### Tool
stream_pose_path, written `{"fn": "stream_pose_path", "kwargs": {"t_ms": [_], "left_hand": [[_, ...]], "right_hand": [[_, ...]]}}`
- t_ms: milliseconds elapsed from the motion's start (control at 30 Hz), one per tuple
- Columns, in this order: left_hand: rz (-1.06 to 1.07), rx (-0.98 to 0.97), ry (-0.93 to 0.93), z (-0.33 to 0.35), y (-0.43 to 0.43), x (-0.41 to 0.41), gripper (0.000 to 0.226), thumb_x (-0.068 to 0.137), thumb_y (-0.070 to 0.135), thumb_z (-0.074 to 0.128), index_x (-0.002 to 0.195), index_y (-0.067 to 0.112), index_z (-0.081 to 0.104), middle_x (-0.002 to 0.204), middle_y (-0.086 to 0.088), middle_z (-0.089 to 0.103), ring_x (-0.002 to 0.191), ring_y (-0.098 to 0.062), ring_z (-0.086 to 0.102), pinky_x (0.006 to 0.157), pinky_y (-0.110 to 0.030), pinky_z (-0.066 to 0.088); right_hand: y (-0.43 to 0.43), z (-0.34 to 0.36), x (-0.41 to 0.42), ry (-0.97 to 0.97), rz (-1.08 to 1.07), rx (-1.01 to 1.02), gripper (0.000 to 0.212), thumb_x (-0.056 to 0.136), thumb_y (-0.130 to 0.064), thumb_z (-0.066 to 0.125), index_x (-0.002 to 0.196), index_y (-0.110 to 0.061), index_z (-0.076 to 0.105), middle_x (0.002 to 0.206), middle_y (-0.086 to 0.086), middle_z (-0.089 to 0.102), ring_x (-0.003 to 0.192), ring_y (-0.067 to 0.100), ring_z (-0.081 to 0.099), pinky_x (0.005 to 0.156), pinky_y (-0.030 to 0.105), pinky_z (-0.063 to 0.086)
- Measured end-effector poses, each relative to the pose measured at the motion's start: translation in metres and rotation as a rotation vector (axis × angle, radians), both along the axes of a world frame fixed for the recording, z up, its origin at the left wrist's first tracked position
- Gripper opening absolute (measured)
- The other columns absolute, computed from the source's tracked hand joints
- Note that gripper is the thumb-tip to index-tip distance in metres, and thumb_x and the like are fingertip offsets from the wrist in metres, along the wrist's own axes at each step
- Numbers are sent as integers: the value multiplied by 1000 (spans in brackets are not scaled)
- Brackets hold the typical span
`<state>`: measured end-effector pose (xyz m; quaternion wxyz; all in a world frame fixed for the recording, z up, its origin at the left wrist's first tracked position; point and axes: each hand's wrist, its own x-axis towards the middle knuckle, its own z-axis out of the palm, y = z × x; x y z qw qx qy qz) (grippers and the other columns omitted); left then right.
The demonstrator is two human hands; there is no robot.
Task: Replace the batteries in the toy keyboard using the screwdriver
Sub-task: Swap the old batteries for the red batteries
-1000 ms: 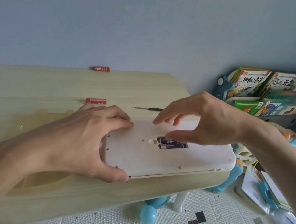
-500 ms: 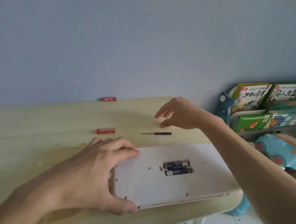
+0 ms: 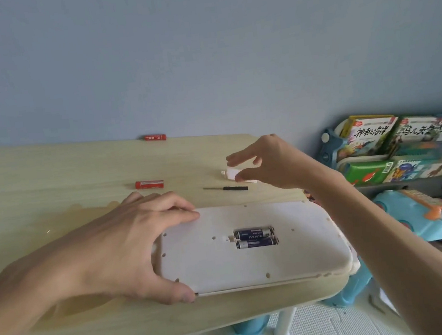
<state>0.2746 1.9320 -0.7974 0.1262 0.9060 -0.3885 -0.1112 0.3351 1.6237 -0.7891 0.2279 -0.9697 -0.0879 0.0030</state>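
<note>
Right hand [image 3: 271,163] over, perhaps gripping, battery cover [image 3: 235,175]

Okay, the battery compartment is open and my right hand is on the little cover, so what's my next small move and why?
Probably bring the white cover in your right hand back over the open compartment: two dark batteries already sit in it, two red batteries lie out on the table, and your left hand steadies the toy keyboard.

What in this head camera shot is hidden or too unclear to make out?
- White piece under the right hand: fingers cover most of it, so unclear whether it is gripped.
- Toy keyboard: keys face down; left end under the left hand.
- Red batteries: print too small.
- Screwdriver tip: too thin.
</note>
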Motion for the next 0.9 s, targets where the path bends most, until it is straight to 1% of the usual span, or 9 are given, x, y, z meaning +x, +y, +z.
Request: {"fn": "stream_pose_path", "kwargs": {"t_ms": [100,133,200,300,467,567,633,767,900], "left_hand": [[-3,2,-9,-1,0,1,119,50,104,60,154,52,35,144,50,19,131,8,30,116,-24,35],[-6,1,-15,-1,0,2,120,48,105,58,153,52,36,144,50,19,131,9,29,116,-24,35],[-18,-8,-39,-3,1,4,122,45,109,54,151,53,38,144,50,20,128,12,28,114,-23,34],[-30,-30,-67,-3,-1,8,120,41,110,55,145,50,46,141,46,30,125,13,32,109,-21,36],[-43,-87,-127,-1,-23,14,92,55,106,54,127,49,55,126,36,44,118,6,43,106,-28,40],[-116,-141,-72,-2,-46,12,75,71,97,53,135,57,51,131,39,41,125,7,41,108,-25,37],[-171,-188,-50,-3,-63,11,64,80,88,55,136,58,52,130,37,41,128,11,36,108,-16,31],[-235,-212,-75,-9,-82,10,46,88,78,56,125,53,63,121,28,40,127,7,36,108,-13,27],[-244,-167,-86,-8,-86,11,38,89,74,59,121,53,58,119,27,35,125,4,34,104,-11,28]], "right_hand": [[-1,11,-36,31,78,-39,43,84,-43,84,126,-39,75,130,-28,70,100,3,69,89,19,55],[-3,12,-48,60,101,-58,47,83,-48,83,128,-41,73,130,-30,69,103,3,68,90,15,53],[-7,11,-72,132,122,-80,54,79,-58,81,131,-45,70,132,-32,66,108,-2,64,91,9,48],[-15,9,-96,204,122,-105,84,62,-83,75,140,-57,56,141,-37,58,131,-7,53,114,25,42],[-24,12,-113,302,174,-143,114,50,-84,81,151,-62,31,152,-48,34,142,-14,31,120,21,24],[-21,12,-113,301,193,-151,115,54,-79,85,153,-60,30,153,-47,32,139,-18,29,120,20,23],[-19,11,-110,283,217,-146,116,54,-82,82,155,-56,31,155,-44,35,143,-13,32,125,28,27],[-14,12,-107,281,292,-97,101,58,-76,84,148,-57,41,147,-41,46,140,-7,43,122,36,34],[-13,11,-106,258,324,-93,89,62,-71,84,142,-51,49,146,-37,49,137,-4,46,120,37,37]]}}
